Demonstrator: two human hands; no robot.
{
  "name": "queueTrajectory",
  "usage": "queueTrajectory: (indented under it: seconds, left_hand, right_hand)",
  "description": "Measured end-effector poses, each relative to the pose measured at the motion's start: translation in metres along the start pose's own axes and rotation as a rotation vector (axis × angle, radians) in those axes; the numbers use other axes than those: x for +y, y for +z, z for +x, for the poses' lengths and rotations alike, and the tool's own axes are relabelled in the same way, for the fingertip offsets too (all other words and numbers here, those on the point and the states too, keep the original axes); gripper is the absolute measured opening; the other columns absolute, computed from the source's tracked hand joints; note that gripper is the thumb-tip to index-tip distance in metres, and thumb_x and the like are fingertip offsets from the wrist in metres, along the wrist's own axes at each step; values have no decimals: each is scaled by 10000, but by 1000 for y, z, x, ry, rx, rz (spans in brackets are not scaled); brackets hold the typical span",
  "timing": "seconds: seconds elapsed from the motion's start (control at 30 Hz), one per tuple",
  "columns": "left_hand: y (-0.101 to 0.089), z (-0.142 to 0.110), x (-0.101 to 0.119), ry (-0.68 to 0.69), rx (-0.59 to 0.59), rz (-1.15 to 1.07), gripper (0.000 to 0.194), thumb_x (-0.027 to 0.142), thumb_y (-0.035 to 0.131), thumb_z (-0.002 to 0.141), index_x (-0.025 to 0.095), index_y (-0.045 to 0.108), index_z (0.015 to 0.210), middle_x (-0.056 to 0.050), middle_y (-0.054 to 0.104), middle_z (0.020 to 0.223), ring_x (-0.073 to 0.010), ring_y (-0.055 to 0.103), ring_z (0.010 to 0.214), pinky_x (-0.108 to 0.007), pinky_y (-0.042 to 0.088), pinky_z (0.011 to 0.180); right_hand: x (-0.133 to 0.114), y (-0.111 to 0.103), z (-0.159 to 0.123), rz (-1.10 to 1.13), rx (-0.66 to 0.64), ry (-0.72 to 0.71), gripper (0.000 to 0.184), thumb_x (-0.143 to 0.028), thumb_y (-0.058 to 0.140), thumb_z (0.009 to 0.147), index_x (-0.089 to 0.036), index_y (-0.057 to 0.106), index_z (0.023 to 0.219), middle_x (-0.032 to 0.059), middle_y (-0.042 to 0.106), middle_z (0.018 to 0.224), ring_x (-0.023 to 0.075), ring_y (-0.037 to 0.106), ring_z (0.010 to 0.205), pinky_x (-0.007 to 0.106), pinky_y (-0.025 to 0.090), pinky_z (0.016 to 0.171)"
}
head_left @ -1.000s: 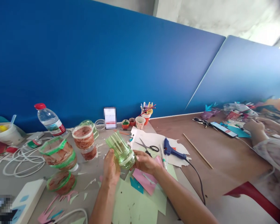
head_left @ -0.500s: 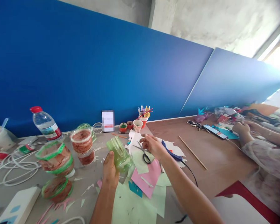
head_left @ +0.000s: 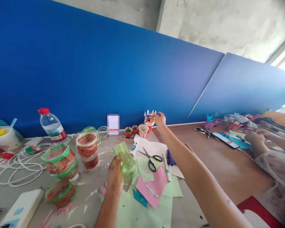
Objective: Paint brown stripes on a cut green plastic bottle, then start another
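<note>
My left hand point(head_left: 115, 177) grips a green translucent piece of cut plastic bottle point(head_left: 125, 160), its slit end tilted up and leftward. Stretched out to the back, my right hand point(head_left: 160, 120) pinches at the upper end of a thin red stick point(head_left: 149, 119). That stick leans in a red and white paper cup point(head_left: 150, 125) filled with sticks and brushes. Black-handled scissors point(head_left: 151, 160) lie open on paper between my arms. Below them are a pink sheet point(head_left: 154, 186), a blue paper scrap point(head_left: 139, 197) and pale green sheets point(head_left: 142, 213).
Brown-painted containers with green rims point(head_left: 60, 161) and a painted cup point(head_left: 86, 147) stand left, near a water bottle point(head_left: 52, 126) and white cable point(head_left: 21, 171). A phone point(head_left: 113, 125) leans at the back. A blue glue gun point(head_left: 171, 157) lies beside my right forearm. Another person's hands point(head_left: 256, 139) are at right.
My right hand has moved from above the scissors up and back to the cup of sticks. My left hand still holds the green bottle piece. The view has shifted slightly.
</note>
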State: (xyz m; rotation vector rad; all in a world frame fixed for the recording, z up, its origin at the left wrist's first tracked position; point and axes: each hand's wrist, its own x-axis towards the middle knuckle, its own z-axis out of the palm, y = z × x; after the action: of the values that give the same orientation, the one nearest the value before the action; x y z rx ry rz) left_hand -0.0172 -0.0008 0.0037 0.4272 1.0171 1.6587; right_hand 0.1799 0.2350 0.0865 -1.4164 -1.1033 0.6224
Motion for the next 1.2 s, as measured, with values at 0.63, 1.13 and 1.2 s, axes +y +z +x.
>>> queueTrajectory:
  seconds: [0.63, 1.13, 1.2]
  left_hand:
    - [1, 0, -4, -51, -30, 21, 462, 563, 747, 611, 189, 648, 864, -45, 698, 791, -243, 664, 802, -355, 510, 696]
    - [5, -4, 2, -93, -10, 38, 524, 597, 782, 526, 196, 642, 834, -48, 702, 808, -256, 663, 780, -376, 517, 687]
    - [5, -5, 2, -100, -21, 48, 498, 593, 770, 548, 203, 644, 830, -49, 699, 808, -265, 662, 802, -383, 516, 684]
  right_hand:
    - [-13, 14, -12, -347, -251, -264, 219, -322, 551, 803, -163, 701, 784, 48, 674, 721, 163, 560, 648, 276, 411, 625]
    - [-42, 20, -35, -720, -283, -304, 342, -343, 377, 945, -147, 656, 923, 164, 677, 899, 327, 606, 971, 471, 375, 890]
    - [-43, 23, -37, -731, -284, -290, 348, -348, 378, 941, -142, 659, 943, 171, 676, 926, 336, 607, 980, 476, 385, 882]
